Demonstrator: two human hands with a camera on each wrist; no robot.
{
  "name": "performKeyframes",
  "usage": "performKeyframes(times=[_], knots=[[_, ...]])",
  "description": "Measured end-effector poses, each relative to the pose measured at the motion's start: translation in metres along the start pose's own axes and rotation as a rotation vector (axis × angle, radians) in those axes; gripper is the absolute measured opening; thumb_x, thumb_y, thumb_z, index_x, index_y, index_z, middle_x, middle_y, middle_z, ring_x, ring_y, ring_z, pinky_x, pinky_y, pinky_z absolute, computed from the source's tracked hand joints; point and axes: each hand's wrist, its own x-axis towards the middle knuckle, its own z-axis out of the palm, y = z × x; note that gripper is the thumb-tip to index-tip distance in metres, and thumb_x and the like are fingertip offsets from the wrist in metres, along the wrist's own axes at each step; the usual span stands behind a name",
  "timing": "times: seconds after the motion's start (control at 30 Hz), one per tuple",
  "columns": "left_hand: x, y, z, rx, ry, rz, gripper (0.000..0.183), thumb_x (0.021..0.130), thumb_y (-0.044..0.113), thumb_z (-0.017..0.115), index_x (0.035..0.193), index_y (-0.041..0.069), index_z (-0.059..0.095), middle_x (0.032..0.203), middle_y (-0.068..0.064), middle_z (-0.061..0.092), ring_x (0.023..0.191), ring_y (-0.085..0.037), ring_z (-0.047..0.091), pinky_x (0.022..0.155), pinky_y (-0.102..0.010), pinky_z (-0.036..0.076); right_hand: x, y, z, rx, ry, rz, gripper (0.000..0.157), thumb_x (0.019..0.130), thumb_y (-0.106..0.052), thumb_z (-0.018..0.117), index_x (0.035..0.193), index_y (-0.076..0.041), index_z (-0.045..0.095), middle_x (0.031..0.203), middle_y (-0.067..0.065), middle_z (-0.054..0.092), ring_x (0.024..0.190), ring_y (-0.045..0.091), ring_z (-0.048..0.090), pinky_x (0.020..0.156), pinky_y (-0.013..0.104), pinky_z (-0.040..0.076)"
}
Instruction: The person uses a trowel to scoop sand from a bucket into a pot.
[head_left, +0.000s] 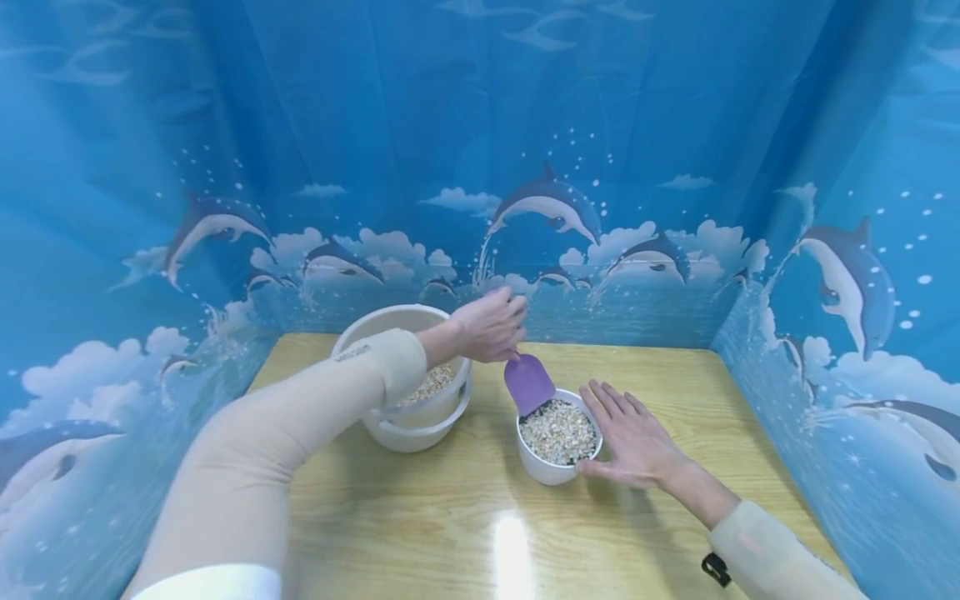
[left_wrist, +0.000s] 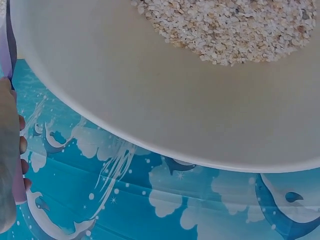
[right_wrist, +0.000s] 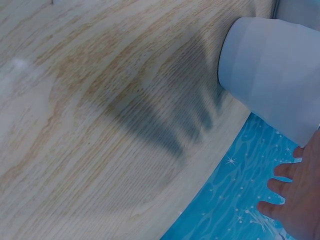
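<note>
My left hand (head_left: pixel 489 325) grips the handle of a small purple scoop (head_left: pixel 530 385). The scoop tilts down, its tip over the back-left rim of a white pot (head_left: pixel 546 472). Pale gravel (head_left: pixel 558 432) fills the pot nearly to the top, with darker grains showing along the edge. Fingers spread, my right hand (head_left: pixel 630 437) rests against the pot's right side, thumb by the front rim. In the right wrist view the hand (right_wrist: pixel 302 192) is right at the pot's rim. Below my left forearm stands a large white bucket (head_left: pixel 408 438), partly hidden by the sleeve.
More pale gravel (left_wrist: pixel 235 30) lies in the bottom of the large bucket. Both containers stand on a wood-grain table (head_left: pixel 420 533). A blue dolphin-print curtain (head_left: pixel 480 125) encloses the table at the back and both sides.
</note>
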Motion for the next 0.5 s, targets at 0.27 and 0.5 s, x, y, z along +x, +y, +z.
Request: performKeyframes(times=[0.27, 0.5], knots=[[-0.0008, 0.001, 0.0037, -0.085, 0.032, -0.022, 0.065, 0.108, 0.069, 0.022, 0.113, 0.023, 0.068, 0.108, 0.002, 0.068, 0.101, -0.017, 0.054, 0.085, -0.033, 0.047, 0.0002, 0.0012, 0.0009, -0.007, 0.001, 0.004, 0.12, 0.084, -0.084, 0.059, 0.164, 0.0, 0.028, 0.169, 0.026, 0.034, 0.156, 0.046, 0.037, 0.122, 0.065, 0.036], [-0.0042, 0.0032, 0.0101, -0.138, 0.103, -0.038, 0.062, 0.108, 0.069, 0.024, 0.112, 0.023, 0.067, 0.108, 0.002, 0.069, 0.101, -0.018, 0.056, 0.087, -0.035, 0.048, 0.0003, 0.0006, 0.0001, -0.002, -0.007, 0.005, 0.12, 0.084, -0.084, 0.059, 0.164, 0.0, 0.028, 0.169, 0.026, 0.033, 0.156, 0.046, 0.037, 0.122, 0.065, 0.035]])
